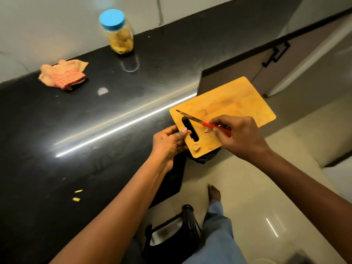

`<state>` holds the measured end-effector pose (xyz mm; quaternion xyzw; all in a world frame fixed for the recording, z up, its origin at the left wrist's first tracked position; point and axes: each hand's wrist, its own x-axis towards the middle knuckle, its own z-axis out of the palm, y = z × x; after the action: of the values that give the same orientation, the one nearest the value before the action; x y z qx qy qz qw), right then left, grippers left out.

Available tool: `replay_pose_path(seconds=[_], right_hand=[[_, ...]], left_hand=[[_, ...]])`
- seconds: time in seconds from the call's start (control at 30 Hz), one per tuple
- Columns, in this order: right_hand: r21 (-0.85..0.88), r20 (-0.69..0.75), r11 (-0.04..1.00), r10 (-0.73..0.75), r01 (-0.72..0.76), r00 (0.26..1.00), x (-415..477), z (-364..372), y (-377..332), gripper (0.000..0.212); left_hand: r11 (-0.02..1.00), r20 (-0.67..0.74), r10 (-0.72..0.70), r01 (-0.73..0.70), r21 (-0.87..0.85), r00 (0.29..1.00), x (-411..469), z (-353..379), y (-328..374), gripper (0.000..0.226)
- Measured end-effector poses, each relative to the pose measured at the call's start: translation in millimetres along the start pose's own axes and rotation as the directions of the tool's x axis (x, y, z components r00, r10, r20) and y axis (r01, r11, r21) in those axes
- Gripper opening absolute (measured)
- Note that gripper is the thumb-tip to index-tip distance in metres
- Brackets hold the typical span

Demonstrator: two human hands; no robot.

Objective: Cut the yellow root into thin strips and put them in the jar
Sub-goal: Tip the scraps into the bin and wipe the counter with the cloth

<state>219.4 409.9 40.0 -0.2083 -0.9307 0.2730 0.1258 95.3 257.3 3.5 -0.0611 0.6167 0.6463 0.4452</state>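
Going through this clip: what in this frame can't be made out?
Head view, jar: motion blur; yellow contents, strips not distinguishable.
Head view, dark thing under the cutting board: mostly hidden by the board.
Head view, knife handle: partly covered by the right hand.
Head view, left hand: fingertips mostly hidden beneath the board.

Forearms (118, 206), left hand (169, 143), right hand (242, 136) bare; loose light blue trousers (219, 235); bare foot (214, 193)
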Motion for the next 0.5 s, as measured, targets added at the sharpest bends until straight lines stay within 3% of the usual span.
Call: replay_pose_path(seconds=[0.23,0.5], right_hand=[[0.025,0.01,0.996,0.091,-0.091,0.996,-16.6,-24.7,88.6,0.02],[0.106,0.105,0.978,0.167,-0.178,0.98,-36.3,16.6,181.9,0.023]], left_hand=[[0.998,0.005,-0.028,0.028,-0.054,1.0,24.3,80.4,-55.9,0.019],[0.987,-0.078,-0.123,0.114,-0.114,0.989,63.5,113.4,-152.8,0.019]])
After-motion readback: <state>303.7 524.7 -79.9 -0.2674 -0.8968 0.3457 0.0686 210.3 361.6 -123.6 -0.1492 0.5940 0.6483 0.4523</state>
